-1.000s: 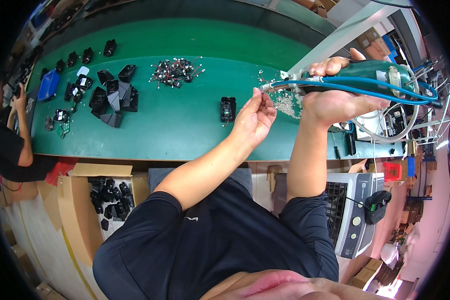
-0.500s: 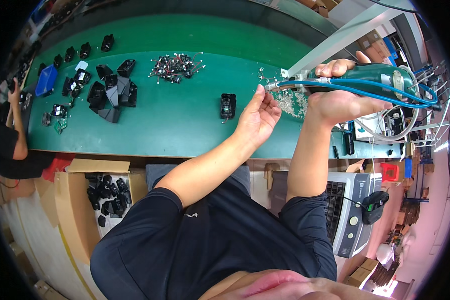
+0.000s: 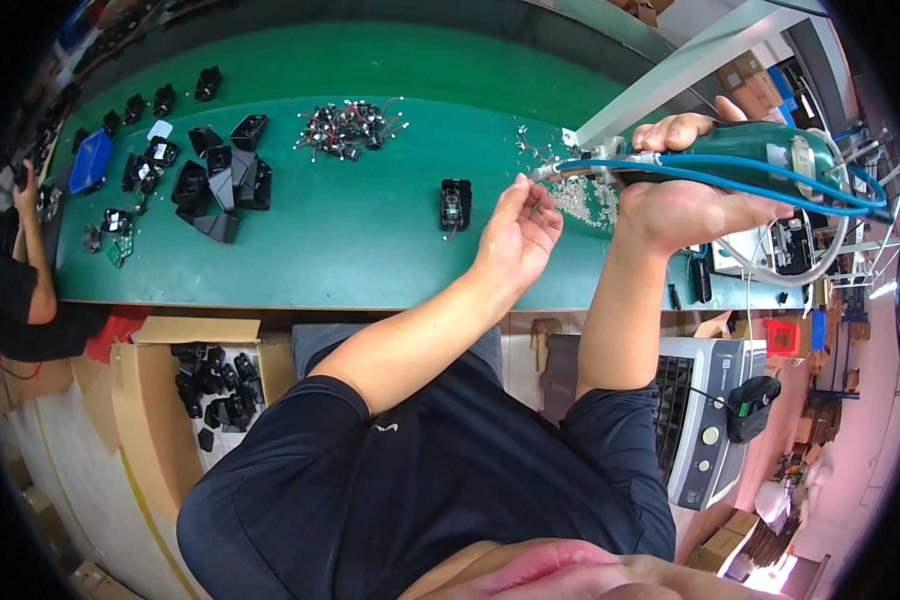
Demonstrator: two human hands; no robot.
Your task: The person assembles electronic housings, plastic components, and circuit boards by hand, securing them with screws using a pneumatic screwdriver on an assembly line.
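My right hand is wrapped round a thick green hand-held power tool with blue hoses, held above the right part of the bench. Its narrow metal tip points left. At that tip is my left hand, thumb raised and fingers curled in; whatever they pinch is too small to make out. Below and left of it, a black plastic housing with parts inside lies on the green bench mat. Under the tool, a spread of small pale pieces lies on the mat.
A heap of small wired parts lies farther back. Black housings and a blue bin stand left. A co-worker's arm shows at far left. Below the bench are a carton of black parts and a grey-white appliance.
The view has shifted slightly. My left hand and the tool in my right hand keep nearly the same places, with the fingers still at the tip.
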